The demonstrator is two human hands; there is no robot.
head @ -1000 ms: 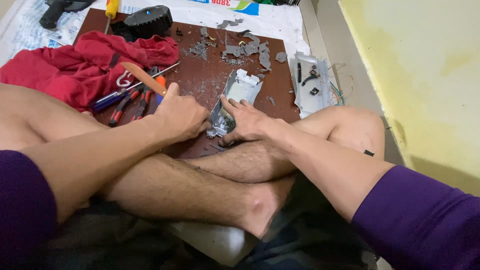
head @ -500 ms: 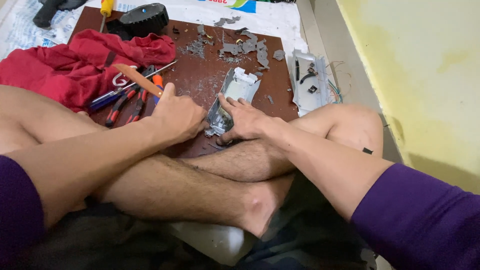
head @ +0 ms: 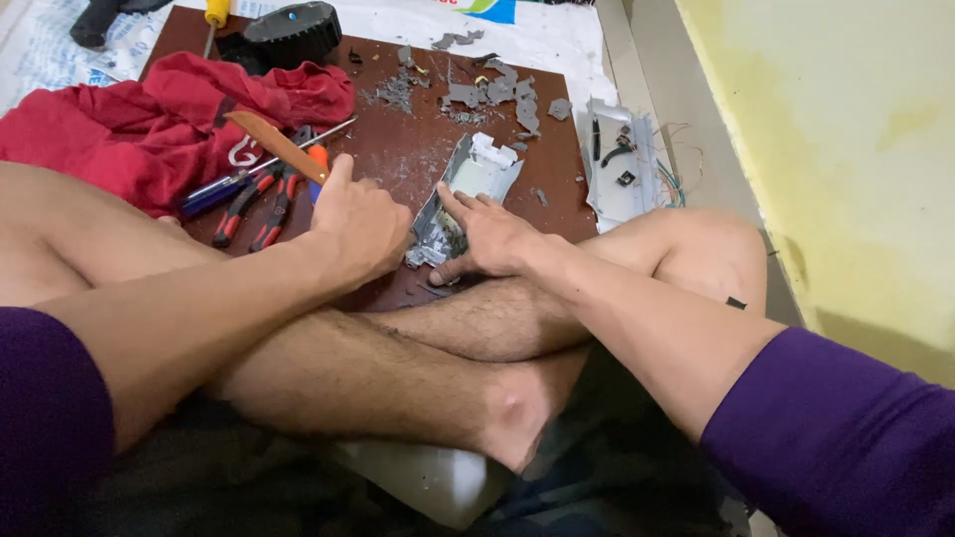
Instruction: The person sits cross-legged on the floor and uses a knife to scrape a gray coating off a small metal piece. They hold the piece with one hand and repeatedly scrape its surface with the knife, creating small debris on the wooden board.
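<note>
Our left hand [head: 360, 227] is curled tight round a tool w/ an orange handle [head: 279, 146] sticking up. Our right hand [head: 489, 239] lies flat, fingers spread, pressing on the broken grey plastic case [head: 464, 189] on the brown board [head: 403, 149], just beside our legs.
</note>
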